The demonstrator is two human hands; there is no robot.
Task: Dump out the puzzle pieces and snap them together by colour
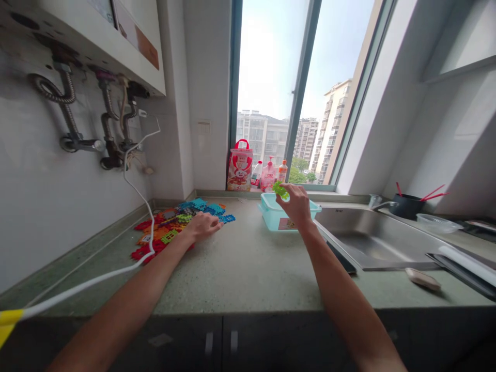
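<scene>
Holding a green piece (279, 190) over the turquoise tub (272, 219), right hand (296, 204).

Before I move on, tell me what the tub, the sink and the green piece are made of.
Tub: probably plastic, smooth; even pale-turquoise colour, moulded-looking rim.
Sink: metal, likely stainless steel, satin finish; grey with soft, blurred reflections.
Green piece: likely plastic, given its bright colour and toothed edge; finish too small to judge.

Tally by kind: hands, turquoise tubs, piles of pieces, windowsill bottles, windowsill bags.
Hands: 2 (left hand, right hand)
Turquoise tub: 1
Pile of pieces: 1, pieces overlap too much to count
Windowsill bottles: 3
Windowsill bag: 1
Total: 8
</scene>
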